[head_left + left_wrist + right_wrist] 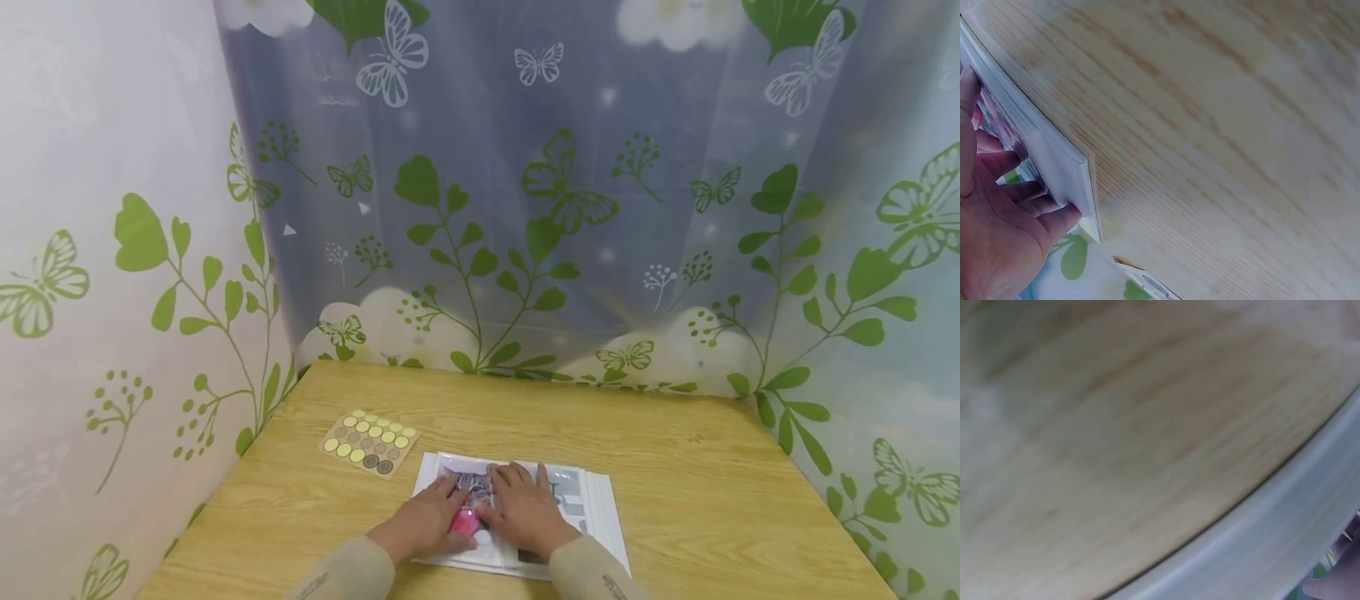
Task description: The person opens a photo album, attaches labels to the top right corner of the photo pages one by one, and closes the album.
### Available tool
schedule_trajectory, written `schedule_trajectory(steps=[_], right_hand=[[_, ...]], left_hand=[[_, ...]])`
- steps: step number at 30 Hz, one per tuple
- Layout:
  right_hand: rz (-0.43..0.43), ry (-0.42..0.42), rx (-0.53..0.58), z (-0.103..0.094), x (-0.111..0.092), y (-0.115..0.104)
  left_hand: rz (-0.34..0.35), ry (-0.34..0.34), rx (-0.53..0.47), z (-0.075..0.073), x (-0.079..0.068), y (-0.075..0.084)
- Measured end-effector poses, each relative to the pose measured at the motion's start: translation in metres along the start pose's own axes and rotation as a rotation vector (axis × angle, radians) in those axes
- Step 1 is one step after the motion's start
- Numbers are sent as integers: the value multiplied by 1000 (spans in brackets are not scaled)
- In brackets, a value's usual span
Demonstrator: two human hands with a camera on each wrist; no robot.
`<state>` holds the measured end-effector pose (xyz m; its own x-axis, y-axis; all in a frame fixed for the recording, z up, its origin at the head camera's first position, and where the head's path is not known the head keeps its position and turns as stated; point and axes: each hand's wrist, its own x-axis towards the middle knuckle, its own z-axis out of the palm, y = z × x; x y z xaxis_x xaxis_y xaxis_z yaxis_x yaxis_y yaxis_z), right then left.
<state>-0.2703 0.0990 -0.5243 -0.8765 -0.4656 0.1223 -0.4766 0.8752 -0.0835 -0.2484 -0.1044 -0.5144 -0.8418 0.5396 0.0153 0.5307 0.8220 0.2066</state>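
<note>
An open white album (617, 512) with glossy pages lies on the table. Between the hands its left page shows a picture of a striped cat (472, 485) with a pink patch below. My left hand (429, 518) rests on that page, fingers extended; the left wrist view shows its fingertips (1066, 215) against the page near the edge of the page stack (1054, 156). My right hand (528, 510) lies with fingers spread near the middle of the album, covering part of the right page. Only a bit of it (1340, 581) enters the right wrist view, beyond the album's pale edge.
A sheet of round yellow and dark stickers (371, 442) lies left of the album, farther back. The wood-grain table (712, 483) reaches a patterned cloth backdrop (480, 250) with leaves and butterflies behind and on both sides.
</note>
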Motion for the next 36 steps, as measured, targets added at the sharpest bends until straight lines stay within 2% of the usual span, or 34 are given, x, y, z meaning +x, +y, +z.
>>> schedule_trajectory(steps=[10,16,26,36], right_hand=[[14,1,2,0,5,0],[26,-47,13,-2,8,-1],[-8,-76,28,1,16,-9],[-24,-86,2,-5,10,-21]], left_hand=[[12,5,12,-2,0,2],[2,-5,-2,-1,0,1],[18,-2,2,0,1,0],[30,6,20,0,1,-1]])
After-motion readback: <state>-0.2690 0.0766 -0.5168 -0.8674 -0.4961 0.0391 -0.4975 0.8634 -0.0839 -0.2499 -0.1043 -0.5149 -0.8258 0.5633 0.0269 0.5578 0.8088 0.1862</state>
